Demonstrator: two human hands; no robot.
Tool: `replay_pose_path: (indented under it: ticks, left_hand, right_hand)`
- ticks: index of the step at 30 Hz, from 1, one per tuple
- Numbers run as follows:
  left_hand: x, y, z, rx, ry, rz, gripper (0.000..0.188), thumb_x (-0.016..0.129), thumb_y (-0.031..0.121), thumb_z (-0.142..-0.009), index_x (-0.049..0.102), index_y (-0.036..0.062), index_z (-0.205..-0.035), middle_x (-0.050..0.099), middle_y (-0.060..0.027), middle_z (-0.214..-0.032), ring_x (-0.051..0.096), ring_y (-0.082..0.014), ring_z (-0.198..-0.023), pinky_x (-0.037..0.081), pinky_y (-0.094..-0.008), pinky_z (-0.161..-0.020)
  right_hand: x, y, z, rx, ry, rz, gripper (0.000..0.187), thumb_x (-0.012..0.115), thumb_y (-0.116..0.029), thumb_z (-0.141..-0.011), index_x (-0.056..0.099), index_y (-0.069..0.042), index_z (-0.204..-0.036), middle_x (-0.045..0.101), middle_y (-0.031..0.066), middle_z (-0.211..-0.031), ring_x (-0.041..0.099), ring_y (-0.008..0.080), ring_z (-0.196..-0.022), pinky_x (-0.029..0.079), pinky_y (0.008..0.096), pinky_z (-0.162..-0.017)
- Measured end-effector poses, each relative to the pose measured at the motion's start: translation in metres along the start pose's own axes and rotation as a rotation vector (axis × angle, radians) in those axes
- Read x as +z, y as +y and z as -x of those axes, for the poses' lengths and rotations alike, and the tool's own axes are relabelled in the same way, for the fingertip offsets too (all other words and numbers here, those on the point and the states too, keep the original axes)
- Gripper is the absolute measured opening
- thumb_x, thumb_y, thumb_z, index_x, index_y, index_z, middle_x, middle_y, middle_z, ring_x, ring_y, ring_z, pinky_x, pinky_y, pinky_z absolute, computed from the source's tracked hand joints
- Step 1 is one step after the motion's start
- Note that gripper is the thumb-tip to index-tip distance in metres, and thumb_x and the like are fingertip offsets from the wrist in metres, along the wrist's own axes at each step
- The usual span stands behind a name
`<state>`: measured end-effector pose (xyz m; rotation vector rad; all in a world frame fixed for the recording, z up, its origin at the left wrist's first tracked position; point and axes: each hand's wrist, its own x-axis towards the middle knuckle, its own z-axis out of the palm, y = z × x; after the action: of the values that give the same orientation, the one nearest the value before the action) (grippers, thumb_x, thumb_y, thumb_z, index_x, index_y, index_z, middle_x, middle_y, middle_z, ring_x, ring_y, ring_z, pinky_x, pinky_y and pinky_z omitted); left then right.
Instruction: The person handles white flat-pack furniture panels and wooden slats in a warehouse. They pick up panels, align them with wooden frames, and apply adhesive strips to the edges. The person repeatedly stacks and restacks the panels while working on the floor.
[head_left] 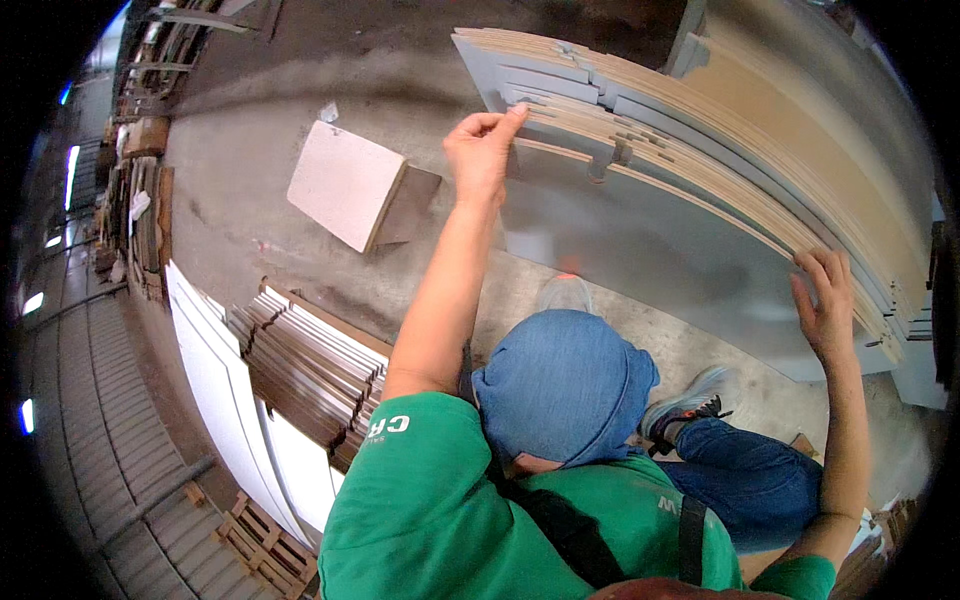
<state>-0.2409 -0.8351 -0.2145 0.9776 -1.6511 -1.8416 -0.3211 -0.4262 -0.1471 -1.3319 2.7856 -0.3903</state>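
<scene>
A stack of grey-faced boards with pale wood-coloured edges (690, 160) stands on edge in front of me, running from the upper middle to the right. The nearest one, a wide grey panel (640, 235), turns its flat face toward me. My left hand (482, 150) is closed at the far left end of the stack, thumb and fingers pinching a panel's upper edge. Over at the right end, my right hand (828, 300) has its fingers curled over the upper edge of the front panel. Its fingertips are partly hidden behind that edge.
A pale square block (347, 185) rests on the concrete floor to the left. Nearer on that side are a bundle of brown-and-white strips (300, 350) and tall white panels (225, 370). A wooden pallet (265, 545) lies at lower left. My shoe (690, 405) is below the panels.
</scene>
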Motion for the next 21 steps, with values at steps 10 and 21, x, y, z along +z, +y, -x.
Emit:
replay_pose_path:
  ticks: [10,21]
  left_hand:
    - [-0.001,-0.001,0.004,0.003,0.040,0.039,0.014,0.077,0.011,-0.068,0.065,0.0042,-0.072,0.056,0.0035,-0.066,0.045,-0.0042,-0.059,0.032,-0.0185,-0.054]
    - [-0.008,0.006,0.009,0.053,-0.042,0.099,0.011,0.066,0.008,-0.074,0.062,0.0022,-0.083,0.057,-0.0002,-0.074,0.049,-0.0061,-0.067,0.036,-0.0175,-0.062]
  right_hand:
    - [-0.003,0.004,-0.009,0.009,-0.065,-0.022,0.023,0.063,-0.003,-0.074,0.054,-0.003,-0.095,0.053,0.0114,-0.096,0.050,0.0296,-0.089,0.042,0.0379,-0.074]
    - [0.004,-0.023,-0.024,-0.031,-0.002,-0.020,0.045,0.069,-0.005,-0.067,0.052,-0.006,-0.109,0.050,0.0130,-0.108,0.047,0.0324,-0.098,0.041,0.0406,-0.082]
